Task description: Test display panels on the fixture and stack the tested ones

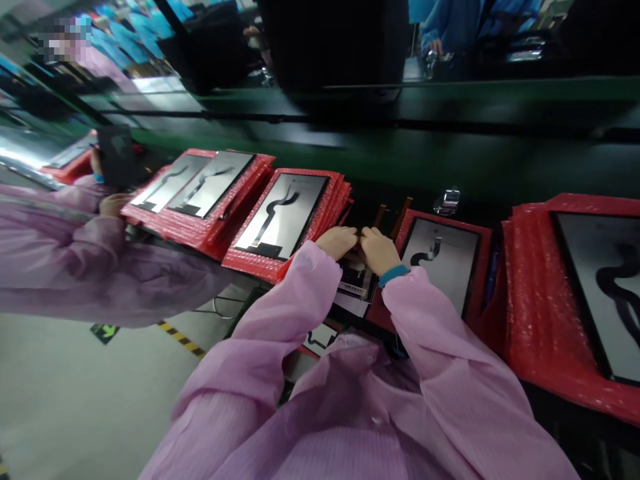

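Observation:
Side by side at the middle of the bench, my left hand (339, 241) and my right hand (379, 250) nearly touch, fingers bent and pressed together. What they pinch is hidden behind the fingers. Beneath them lies a dark panel with a white barcode label (353, 289), partly covered by my hands. Two brown strips, one of them a thin strip (403, 217), stick up just beyond my right hand. A display panel with a black flex cable (453, 257) rests on red wrap to the right. Left of my left hand is another display panel (306, 212) atop a red bubble-wrap stack.
A tall stack of red bubble-wrap sleeves (533, 300) with a panel on top stands at right. More panels on red wrap (200, 230) lie at left, beside a co-worker's sleeve (95, 260). A green rail (475, 107) and black monitor (340, 47) stand behind the bench.

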A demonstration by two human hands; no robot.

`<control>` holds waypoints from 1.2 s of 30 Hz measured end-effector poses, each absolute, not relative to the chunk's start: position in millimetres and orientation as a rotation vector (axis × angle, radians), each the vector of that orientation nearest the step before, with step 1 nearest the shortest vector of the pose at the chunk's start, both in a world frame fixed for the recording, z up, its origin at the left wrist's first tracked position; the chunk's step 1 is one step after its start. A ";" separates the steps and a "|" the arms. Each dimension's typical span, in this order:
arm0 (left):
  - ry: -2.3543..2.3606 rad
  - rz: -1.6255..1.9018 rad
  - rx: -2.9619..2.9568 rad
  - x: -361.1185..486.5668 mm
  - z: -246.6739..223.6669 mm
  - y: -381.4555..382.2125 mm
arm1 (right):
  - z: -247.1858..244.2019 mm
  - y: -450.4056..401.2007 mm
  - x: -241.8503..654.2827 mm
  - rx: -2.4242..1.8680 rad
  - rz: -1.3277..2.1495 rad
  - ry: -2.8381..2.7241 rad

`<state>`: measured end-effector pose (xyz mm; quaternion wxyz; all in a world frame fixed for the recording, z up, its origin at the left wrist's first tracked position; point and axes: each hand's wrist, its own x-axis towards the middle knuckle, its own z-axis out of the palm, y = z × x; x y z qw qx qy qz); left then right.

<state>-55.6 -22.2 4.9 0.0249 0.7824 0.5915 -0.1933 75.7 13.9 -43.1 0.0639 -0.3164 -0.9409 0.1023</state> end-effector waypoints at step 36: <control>1.877 -0.554 2.518 -64.1 -16.2 -23.0 | -40.9 23.2 75.0 -0.802 0.207 -2.860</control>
